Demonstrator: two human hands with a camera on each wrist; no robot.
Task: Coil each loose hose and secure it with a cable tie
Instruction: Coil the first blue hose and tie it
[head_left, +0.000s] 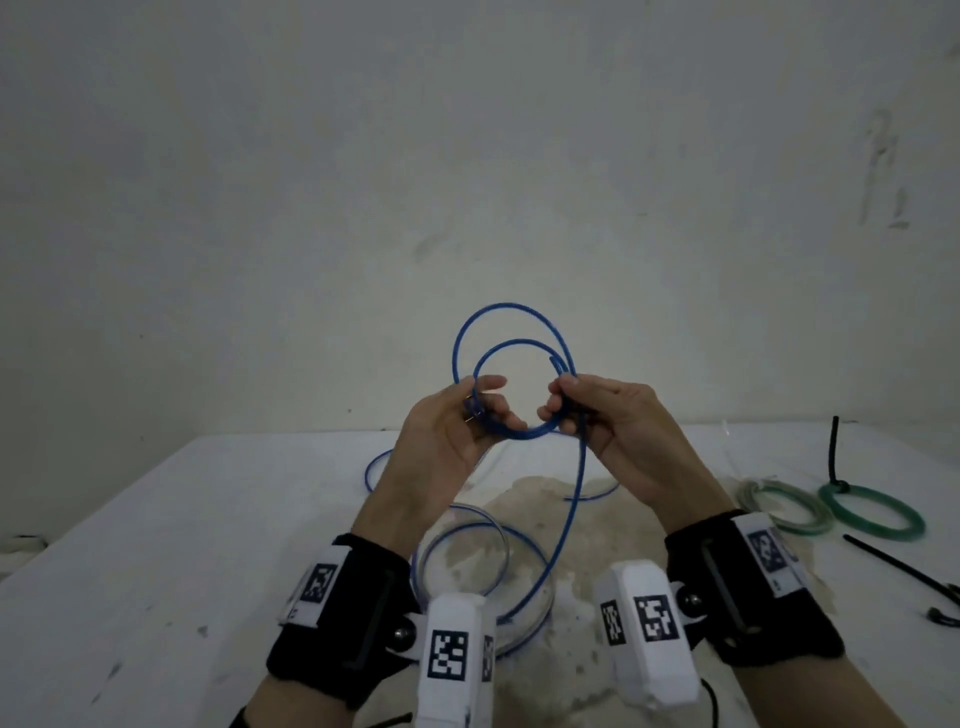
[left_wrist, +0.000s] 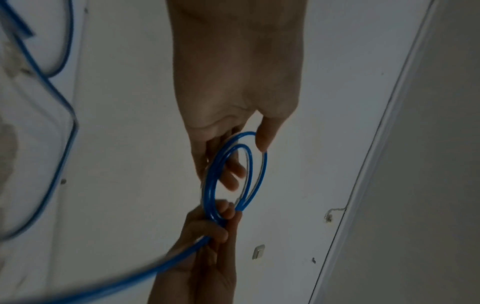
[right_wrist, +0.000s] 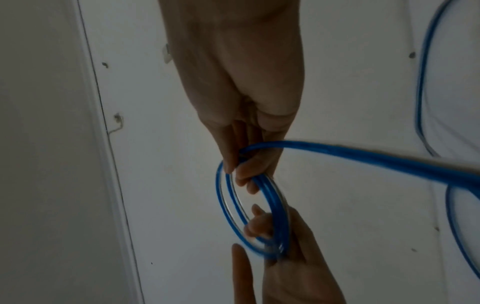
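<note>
Your left hand (head_left: 457, 415) fingers and right hand (head_left: 602, 415) fingers pinch opposite sides of the blue hose (head_left: 511, 358) coil, held above the counter (head_left: 156, 545). Much hose trails below it, uncoiled, untied. Right of it lie two green coils (head_left: 831, 506), one apparently tied.

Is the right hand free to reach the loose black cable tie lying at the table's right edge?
Probably not yet. The right hand grips the blue hose coil together with the left hand. The path to the cable tie looks clear, but letting go would likely loosen the coil.
</note>
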